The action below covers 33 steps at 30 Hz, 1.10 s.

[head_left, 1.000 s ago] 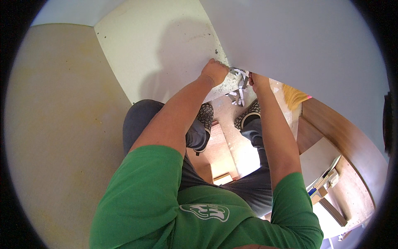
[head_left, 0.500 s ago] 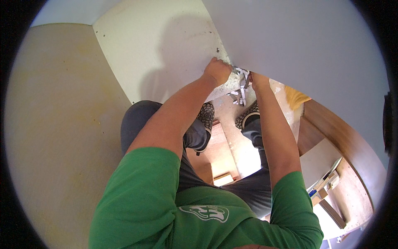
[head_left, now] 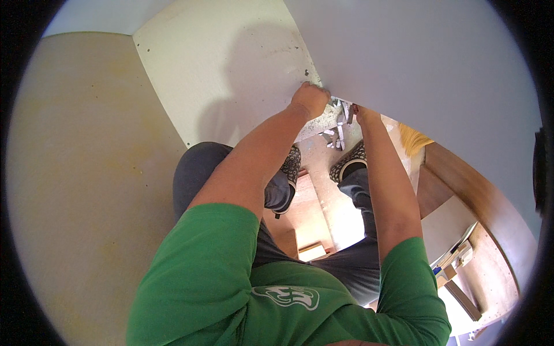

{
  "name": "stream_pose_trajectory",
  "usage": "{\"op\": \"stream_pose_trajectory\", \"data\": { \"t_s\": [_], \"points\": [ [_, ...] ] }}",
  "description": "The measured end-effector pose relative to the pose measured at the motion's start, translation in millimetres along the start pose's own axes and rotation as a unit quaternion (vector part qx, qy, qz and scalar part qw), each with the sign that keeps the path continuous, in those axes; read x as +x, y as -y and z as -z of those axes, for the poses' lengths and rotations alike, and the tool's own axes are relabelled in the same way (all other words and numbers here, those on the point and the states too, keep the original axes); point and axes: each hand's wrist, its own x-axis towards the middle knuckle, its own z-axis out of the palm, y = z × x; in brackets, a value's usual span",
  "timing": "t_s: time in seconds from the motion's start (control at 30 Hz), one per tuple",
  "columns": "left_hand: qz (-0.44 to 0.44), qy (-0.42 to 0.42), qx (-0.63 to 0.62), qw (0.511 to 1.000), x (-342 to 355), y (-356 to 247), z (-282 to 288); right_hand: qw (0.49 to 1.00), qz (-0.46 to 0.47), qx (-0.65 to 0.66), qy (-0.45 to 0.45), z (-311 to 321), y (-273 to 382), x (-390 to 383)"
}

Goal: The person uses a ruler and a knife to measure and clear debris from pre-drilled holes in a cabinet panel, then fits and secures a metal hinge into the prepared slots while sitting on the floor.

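Note:
My left hand (head_left: 311,100) is closed, fingers curled, at the lower edge of a large grey-blue panel (head_left: 415,63). It lies over the pale, speckled board (head_left: 254,75); anything inside the fist is hidden. At the same panel edge, a little to the right, my right hand (head_left: 366,117) has its fingers bent together. The panel covers part of them, so what they grip does not show. Between both hands lies a small jumble of grey and white metal-like pieces (head_left: 340,128), whose exact kind I cannot make out.
A yellowish board (head_left: 92,173) rises at the left. Between my knees, below the hands, are patterned shoes (head_left: 350,162) and a wooden box (head_left: 311,251). At right stand yellow bristles (head_left: 413,140), a curved brown wooden edge (head_left: 479,179) and a shelf with small items (head_left: 453,265).
The whole view has shifted slightly right and down. My left hand has edged a little to the right along the panel edge; the right hand stays in nearly the same place.

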Motion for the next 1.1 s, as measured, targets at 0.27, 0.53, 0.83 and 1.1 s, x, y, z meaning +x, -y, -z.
{"op": "stream_pose_trajectory", "data": {
  "t_s": [0.27,0.53,0.83,1.1],
  "points": [
    [-0.027,0.009,0.038,0.999,-16.6,6.7,-2.4,1.0,-0.002,-0.009,0.019,-4.6,13.5,-30.7],
    [-0.017,-0.022,0.064,0.998,-25.1,15.6,-4.2,1.0,0.02,-0.02,0.005,-28.2,26.0,-60.4],
    [0.034,0.01,0.02,0.999,-19.6,5.7,12.6,0.996,0.068,0.059,-0.014,-15.0,7.1,-28.3],
    [0.001,-0.002,-0.005,1.0,-25.5,18.0,7.9,0.994,0.105,0.0,-0.011,14.6,26.4,-46.2]
  ]
}}
